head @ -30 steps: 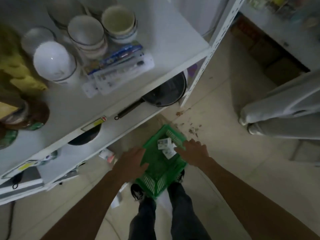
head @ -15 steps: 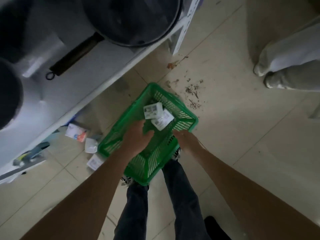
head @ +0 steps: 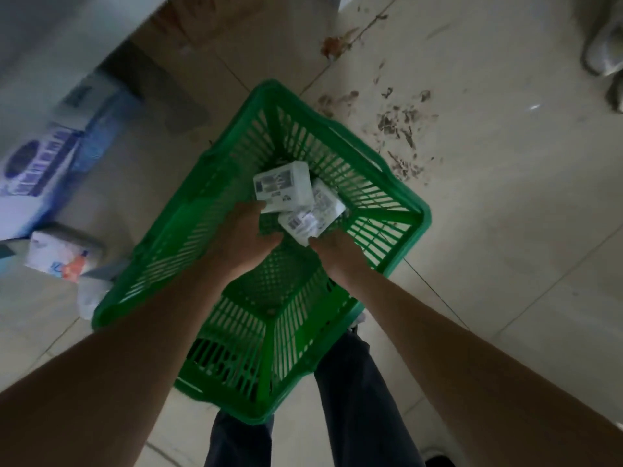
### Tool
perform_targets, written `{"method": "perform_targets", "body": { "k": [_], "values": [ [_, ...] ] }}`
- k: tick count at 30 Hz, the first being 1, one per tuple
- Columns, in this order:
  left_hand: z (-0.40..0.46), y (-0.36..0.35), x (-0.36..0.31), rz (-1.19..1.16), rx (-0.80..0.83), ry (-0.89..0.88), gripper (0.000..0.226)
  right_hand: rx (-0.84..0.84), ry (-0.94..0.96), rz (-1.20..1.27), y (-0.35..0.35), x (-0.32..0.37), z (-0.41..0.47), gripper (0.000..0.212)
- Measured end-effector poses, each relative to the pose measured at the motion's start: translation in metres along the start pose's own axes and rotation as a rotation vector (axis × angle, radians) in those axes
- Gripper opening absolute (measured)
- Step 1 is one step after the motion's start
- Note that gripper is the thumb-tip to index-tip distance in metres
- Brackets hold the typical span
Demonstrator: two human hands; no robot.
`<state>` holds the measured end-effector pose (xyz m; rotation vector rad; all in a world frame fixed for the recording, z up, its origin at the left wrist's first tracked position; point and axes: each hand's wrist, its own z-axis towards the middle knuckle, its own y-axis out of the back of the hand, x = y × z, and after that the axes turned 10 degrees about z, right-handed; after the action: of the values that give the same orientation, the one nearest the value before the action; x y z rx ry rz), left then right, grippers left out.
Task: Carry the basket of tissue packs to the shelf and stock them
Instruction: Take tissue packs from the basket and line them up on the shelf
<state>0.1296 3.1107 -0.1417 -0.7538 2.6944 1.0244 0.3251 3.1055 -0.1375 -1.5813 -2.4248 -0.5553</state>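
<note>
A green plastic basket (head: 394,183) sits on the tiled floor in front of my legs. Two white tissue packs lie at its far end: an upper pack (head: 283,185) and a lower pack (head: 315,217), which overlap. My left hand (head: 244,232) reaches inside the basket, its fingers spread, with fingertips touching the upper pack's near corner. My right hand (head: 335,251) is at the lower pack's near edge. Its fingertips are hidden under that pack, so its grip does not show.
The white shelf (head: 50,35) rises at the upper left, with a blue and white box (head: 50,156) low beside it. More packs (head: 62,257) lie on the floor left of the basket. Dirt specks (head: 401,129) mark the tiles. Another person's shoe (head: 603,48) is at top right.
The view has dropped closer to the basket and the upper shelves have left the frame. Both hands have moved deeper into the basket, up to the two packs; the right came off the rim.
</note>
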Motion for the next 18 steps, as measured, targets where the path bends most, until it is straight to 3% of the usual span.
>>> {"method": "perform_targets", "body": {
  "k": [3, 6, 10, 15, 18],
  "values": [
    [0.033, -0.005, 0.002, 0.024, -0.02, -0.056, 0.064, -0.02, -0.022, 0.028, -0.011, -0.01, 0.026, 0.04],
    [0.061, -0.01, 0.002, -0.053, -0.018, -0.102, 0.057, -0.045, -0.072, 0.12, -0.019, -0.019, 0.045, 0.018],
    [0.081, -0.019, 0.007, -0.049, -0.091, -0.13, 0.06, -0.119, -0.184, 0.306, -0.029, -0.028, 0.07, 0.072],
    [0.102, -0.018, 0.023, -0.078, -0.091, -0.198, 0.064, -0.114, -0.227, 0.586, -0.04, -0.022, 0.091, 0.08],
    [0.105, -0.018, 0.029, 0.023, -0.078, -0.231, 0.066, -0.119, -0.222, 0.712, -0.043, -0.019, 0.099, 0.09]
  ]
}}
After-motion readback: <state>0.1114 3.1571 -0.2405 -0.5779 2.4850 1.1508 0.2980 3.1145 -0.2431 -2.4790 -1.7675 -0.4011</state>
